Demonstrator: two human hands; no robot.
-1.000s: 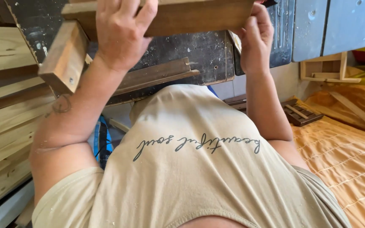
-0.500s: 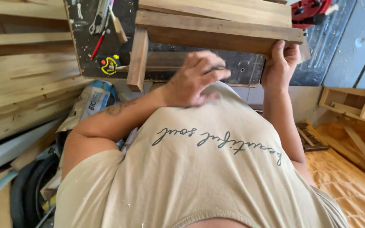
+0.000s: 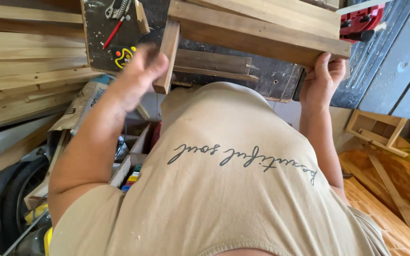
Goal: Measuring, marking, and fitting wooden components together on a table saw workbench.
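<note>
Workshop clutter fills the view: pale stacked wooden planks [image 3: 24, 71] lie at the left, a black rubber tyre [image 3: 5, 199] sits at the lower left, and orange chipboard sheeting [image 3: 395, 189] covers the floor at the right. Person's beige shirt [image 3: 233, 189] takes up the centre. Held up in front of the chest is a brown wooden frame of nailed boards [image 3: 257, 31], its long top board running from centre to right and a short upright leg [image 3: 167, 57] hanging at its left end. Right hand [image 3: 323, 80] grips the frame's right end from beneath, fingers curled up around the board edge. Left hand [image 3: 141, 71], blurred, is just beside the short leg; whether its grip is spread or pressed on the leg cannot be told. Behind the frame stands a dark scuffed board [image 3: 115, 38] with red-handled tools [image 3: 115, 31] on it.
</note>
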